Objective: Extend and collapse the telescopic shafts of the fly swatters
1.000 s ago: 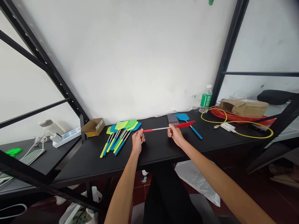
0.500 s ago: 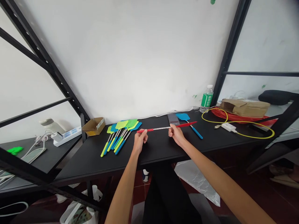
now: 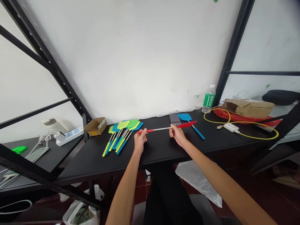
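Note:
A red fly swatter (image 3: 160, 128) with a metal shaft is held level above the black table, its red head off to the right. My left hand (image 3: 140, 139) is closed round the red handle. Near the head end, my right hand (image 3: 176, 134) pinches the shaft. To the left lies a fanned pile of green, yellow-green and blue fly swatters (image 3: 122, 135), heads toward the wall. One blue fly swatter (image 3: 186, 117) rests on the right, beside a grey flat device (image 3: 174, 119) partly hidden behind my right hand.
On the table (image 3: 93, 159) stand an open cardboard box (image 3: 95, 127) at left and a water bottle (image 3: 209, 99) at back right. A yellow cable (image 3: 255, 137) loops near a red bag (image 3: 248, 117) and a larger cardboard box (image 3: 248, 108). Black metal frames (image 3: 50, 67) rise at both sides.
The red swatter has rolled slightly, so more of its head's face shows. Both hands keep their hold. The whole view has shifted a little.

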Demonstrator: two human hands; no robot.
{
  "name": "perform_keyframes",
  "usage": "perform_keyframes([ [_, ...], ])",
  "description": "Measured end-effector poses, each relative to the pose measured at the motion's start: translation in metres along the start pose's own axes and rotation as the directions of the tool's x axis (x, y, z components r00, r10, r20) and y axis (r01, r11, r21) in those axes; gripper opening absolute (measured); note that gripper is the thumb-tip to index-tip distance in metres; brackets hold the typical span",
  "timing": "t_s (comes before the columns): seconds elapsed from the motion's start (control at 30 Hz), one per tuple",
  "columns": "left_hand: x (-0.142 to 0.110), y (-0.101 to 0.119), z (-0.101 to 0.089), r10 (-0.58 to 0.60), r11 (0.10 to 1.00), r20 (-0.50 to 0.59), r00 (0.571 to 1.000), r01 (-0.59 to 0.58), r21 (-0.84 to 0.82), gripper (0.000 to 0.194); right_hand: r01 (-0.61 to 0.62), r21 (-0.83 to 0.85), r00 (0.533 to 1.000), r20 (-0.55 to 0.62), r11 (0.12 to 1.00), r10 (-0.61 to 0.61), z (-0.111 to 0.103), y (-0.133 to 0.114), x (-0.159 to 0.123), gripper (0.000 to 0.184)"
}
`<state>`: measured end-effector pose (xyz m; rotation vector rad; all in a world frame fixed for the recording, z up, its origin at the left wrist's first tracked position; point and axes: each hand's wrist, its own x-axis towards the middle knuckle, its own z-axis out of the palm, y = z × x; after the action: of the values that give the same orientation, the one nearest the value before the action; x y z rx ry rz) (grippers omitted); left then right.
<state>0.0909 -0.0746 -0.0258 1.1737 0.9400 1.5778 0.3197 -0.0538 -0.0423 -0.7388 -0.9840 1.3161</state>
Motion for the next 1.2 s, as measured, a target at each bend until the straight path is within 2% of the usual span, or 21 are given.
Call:
perform_keyframes([
  [0.2,0.005,-0.007,-0.003,-0.012,1.0,-0.074,0.997,0.013,0.015,0.054,-0.006,-0.013,1.0,-0.008,1.0,0.006,0.0,0.001,0.0,0.047],
  [0.3,0.004,-0.007,-0.003,-0.019,1.0,-0.037,0.999,0.019,0.018,0.053,-0.006,0.007,1.0,-0.02,1.0,0.006,0.0,0.0,0.0,0.046],
  [0.5,-0.001,0.0,-0.002,-0.022,1.0,0.077,0.997,0.021,0.021,0.037,-0.016,0.072,0.999,-0.048,0.997,0.019,0.0,-0.004,0.0,0.044],
  [0.6,-0.001,0.001,-0.001,-0.023,1.0,0.111,0.994,0.022,0.008,0.04,-0.021,0.088,0.998,-0.054,0.996,0.026,0.001,-0.005,-0.001,0.044],
  [0.7,0.0,0.0,-0.002,-0.013,1.0,0.098,0.995,0.015,-0.017,0.045,-0.026,0.09,0.998,-0.053,0.996,0.031,0.001,-0.005,-0.001,0.043],
  [0.87,0.001,-0.001,-0.002,0.0,0.999,0.061,0.998,0.002,-0.038,0.036,-0.027,0.095,0.999,-0.043,0.995,0.031,0.0,-0.003,0.001,0.045],
  [1.2,-0.002,0.004,0.0,-0.012,0.999,0.039,0.999,0.013,-0.032,0.04,-0.024,0.081,0.999,-0.025,0.996,0.026,-0.002,-0.002,0.001,0.047],
])
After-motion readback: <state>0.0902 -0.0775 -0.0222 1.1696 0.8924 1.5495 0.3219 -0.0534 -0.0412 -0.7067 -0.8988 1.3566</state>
